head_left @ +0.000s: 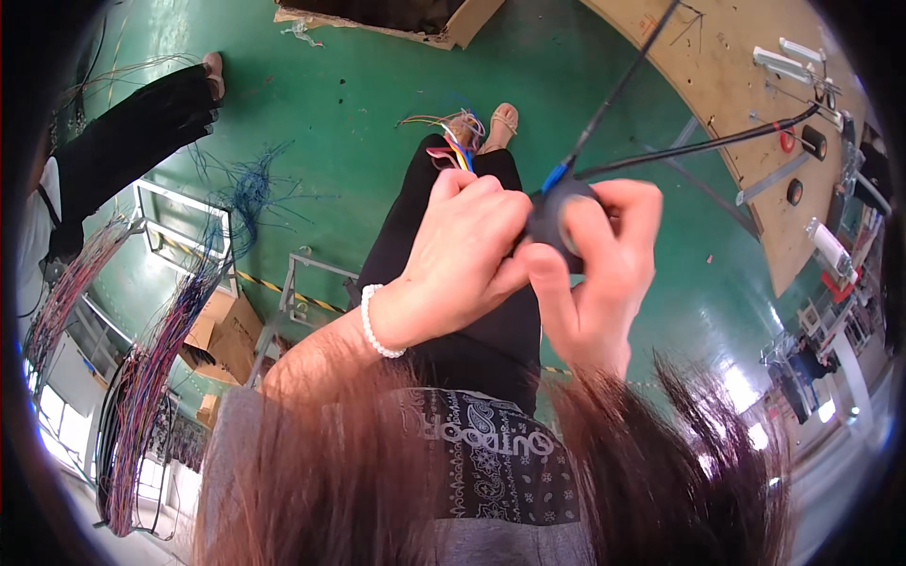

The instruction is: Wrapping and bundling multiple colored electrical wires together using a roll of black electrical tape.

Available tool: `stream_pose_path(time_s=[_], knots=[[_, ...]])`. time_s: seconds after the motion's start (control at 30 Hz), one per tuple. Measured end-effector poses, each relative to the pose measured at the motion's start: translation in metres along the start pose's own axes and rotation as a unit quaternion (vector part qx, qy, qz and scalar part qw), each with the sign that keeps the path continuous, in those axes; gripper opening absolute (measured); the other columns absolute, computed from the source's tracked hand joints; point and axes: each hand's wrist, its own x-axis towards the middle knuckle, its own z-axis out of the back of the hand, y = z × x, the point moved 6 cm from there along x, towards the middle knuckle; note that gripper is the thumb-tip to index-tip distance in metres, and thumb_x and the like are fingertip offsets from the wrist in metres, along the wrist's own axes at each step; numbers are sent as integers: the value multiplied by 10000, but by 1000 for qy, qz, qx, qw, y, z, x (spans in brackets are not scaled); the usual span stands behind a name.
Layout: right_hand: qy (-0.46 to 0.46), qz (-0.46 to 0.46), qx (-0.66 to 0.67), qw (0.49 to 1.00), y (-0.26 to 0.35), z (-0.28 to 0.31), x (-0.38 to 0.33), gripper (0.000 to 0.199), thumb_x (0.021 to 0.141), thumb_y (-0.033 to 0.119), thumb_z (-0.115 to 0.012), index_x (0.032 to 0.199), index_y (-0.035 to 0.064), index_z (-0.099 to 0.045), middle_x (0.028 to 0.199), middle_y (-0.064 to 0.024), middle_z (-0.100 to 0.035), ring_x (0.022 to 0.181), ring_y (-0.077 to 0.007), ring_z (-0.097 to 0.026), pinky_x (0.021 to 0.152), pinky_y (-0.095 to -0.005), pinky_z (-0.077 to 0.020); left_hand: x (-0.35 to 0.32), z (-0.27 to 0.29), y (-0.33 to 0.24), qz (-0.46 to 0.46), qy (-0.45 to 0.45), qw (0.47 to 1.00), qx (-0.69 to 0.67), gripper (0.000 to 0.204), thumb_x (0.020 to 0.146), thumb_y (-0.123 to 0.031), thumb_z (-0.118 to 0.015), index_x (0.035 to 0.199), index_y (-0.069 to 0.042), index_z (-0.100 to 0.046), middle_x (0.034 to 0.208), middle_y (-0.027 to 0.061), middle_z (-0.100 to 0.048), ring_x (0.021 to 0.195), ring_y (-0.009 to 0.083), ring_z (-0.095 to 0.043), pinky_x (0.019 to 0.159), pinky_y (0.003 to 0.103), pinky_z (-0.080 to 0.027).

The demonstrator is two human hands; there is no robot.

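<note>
My left hand, a white beaded bracelet at its wrist, is closed on a bundle of coloured wires whose loose ends stick out past the knuckles. In my right hand is a dark roll of tape, gripped between thumb and fingers right beside the left fist. A bit of blue shows on the harness just above the roll. From there two black-wrapped harness branches run up and right. The stretch of bundle between my hands is mostly hidden by fingers and roll.
A wooden board with fixtures and more tape rolls stands at right. Coloured wires hang on a rack at left, near cardboard boxes. Another person's leg is at upper left. A large carton lies at the top.
</note>
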Motion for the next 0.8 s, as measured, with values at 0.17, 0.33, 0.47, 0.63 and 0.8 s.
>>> stream_pose_path(time_s=[0.17, 0.33, 0.47, 0.63, 0.8], knots=[[16, -67, 250, 966, -18, -12, 14, 230, 905, 177, -618, 1107, 72, -594, 680, -23, -428, 582, -119, -467, 541, -265, -389, 4, -3, -5, -24, 5, 1000, 6, 109, 772, -113, -636, 788, -60, -542, 700, 66, -511, 730, 265, -521, 752, 392, -365], [-105, -173, 313, 928, -64, -40, 8, 241, 896, 186, -670, 1044, 35, -553, 767, 20, -514, 676, -74, -507, 594, -216, -417, 2, -13, 8, 32, 26, 978, -205, 193, 858, -137, -595, 735, -57, -470, 649, 59, -428, 655, 248, -417, 768, 376, -337], [-16, -201, 587, 784, -61, -56, -3, 303, 914, 290, -636, 981, 7, -552, 1058, -98, -571, 940, -169, -576, 852, -303, -461, 0, -14, 9, 69, 31, 955, -286, 191, 861, -136, -595, 735, -63, -471, 640, 50, -423, 662, 232, -430, 774, 376, -337], [9, 75, 51, 996, -4, 9, -17, 186, 890, 207, -611, 948, 32, -638, 1009, -133, -557, 777, -210, -564, 705, -332, -465, -3, -11, 3, -13, -30, 999, -10, 135, 790, -137, -642, 780, -73, -523, 662, 52, -494, 663, 231, -495, 750, 355, -347], [-85, -126, 246, 957, -38, -14, 11, 344, 809, 11, -705, 1057, 42, -468, 694, 23, -422, 571, -67, -381, 502, -218, -322, 1, -24, -4, 1, -4, 1000, -11, 125, 791, -158, -636, 841, -59, -579, 702, 70, -515, 731, 255, -508, 774, 379, -361]])
